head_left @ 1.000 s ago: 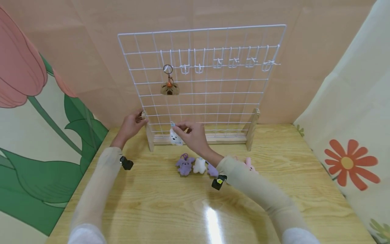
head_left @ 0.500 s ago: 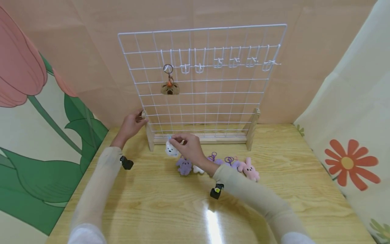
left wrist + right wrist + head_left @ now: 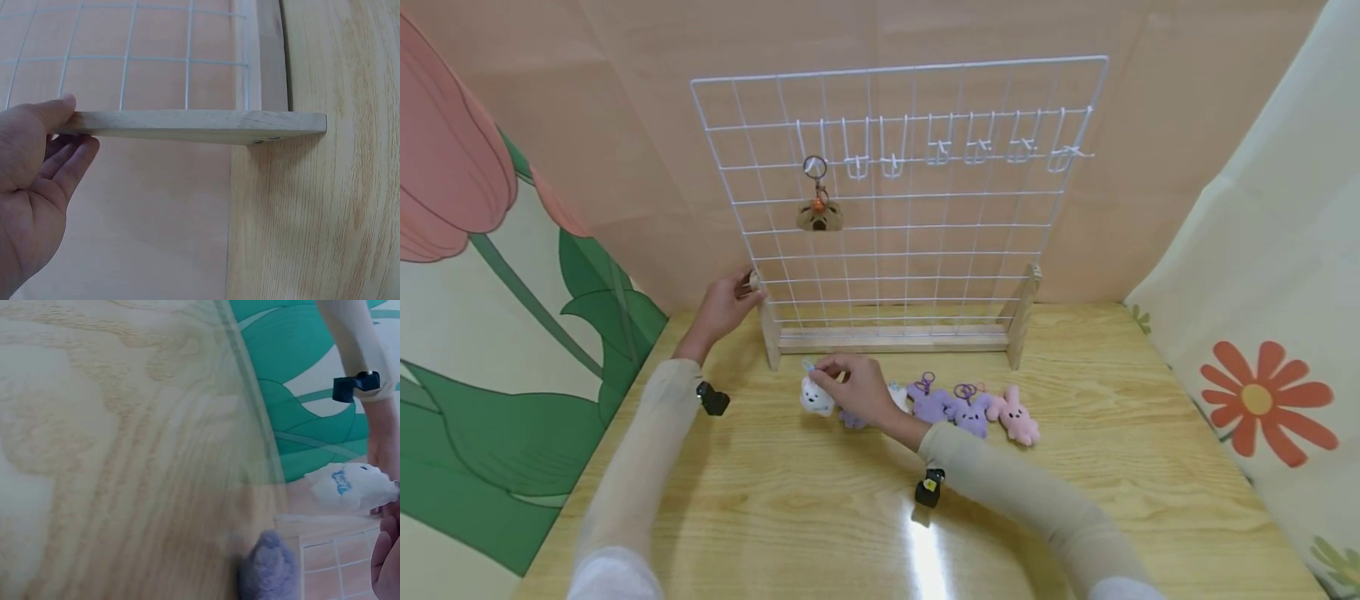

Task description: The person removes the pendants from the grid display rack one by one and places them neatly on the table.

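With thumb and fingers my left hand [image 3: 721,307] grips the top of the wooden side support [image 3: 187,125] of a white wire grid rack [image 3: 910,225]. My right hand [image 3: 859,387] pinches the light-blue top loop of a small white plush keychain [image 3: 817,397], which hangs just left of a row of plush toys. Blue lettering shows on its body in the right wrist view. Partly behind my right hand lie a purple plush [image 3: 852,419] and a white plush [image 3: 898,397]. Two more purple plush keychains [image 3: 931,403] and a pink bunny plush [image 3: 1018,419] lie farther right.
A brown animal-head keychain [image 3: 820,215] hangs by its ring from the leftmost hook. Several white hooks [image 3: 938,153] line the grid to its right. The wooden table [image 3: 760,500] runs to a peach backdrop [image 3: 625,150], with printed cloth on both sides.
My right hand has come down from in front of the grid, toward me and slightly left, bringing the white plush keychain with it. The left hand stays on the support.
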